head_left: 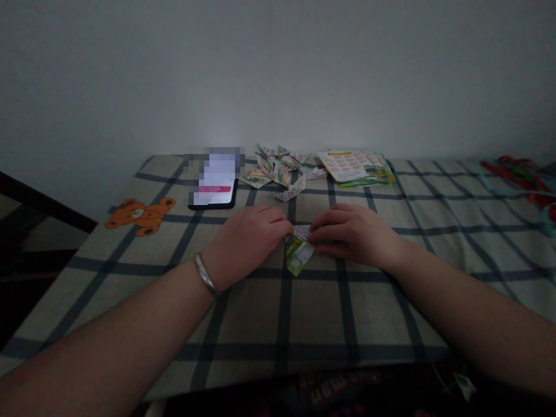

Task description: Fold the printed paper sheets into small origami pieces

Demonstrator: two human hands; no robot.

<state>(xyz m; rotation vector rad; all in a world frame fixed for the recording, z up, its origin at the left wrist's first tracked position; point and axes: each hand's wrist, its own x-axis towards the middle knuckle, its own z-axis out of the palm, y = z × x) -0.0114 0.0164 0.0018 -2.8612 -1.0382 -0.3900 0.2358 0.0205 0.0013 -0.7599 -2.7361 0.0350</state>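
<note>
Between my hands, on the checked tablecloth [252, 324], is a small folded piece of printed paper [297, 255], green and white, with a pointed lower end. My left hand [249, 243], with a silver bracelet at the wrist, has its fingers closed on the paper's upper left side. From the right, my right hand [354, 236] pinches the paper's other edge between thumb and fingers. Parts of the paper are hidden under the fingertips. Just beyond my hands lie several folded paper pieces [278, 168] in a loose heap.
A lit phone [215, 179] lies at the back left, beside a bear-shaped orange cutout [141, 215]. Flat printed leaflets [356, 168] are stacked at the back by the wall [278, 75]. Red and pale blue material [519, 176] lies at the far right.
</note>
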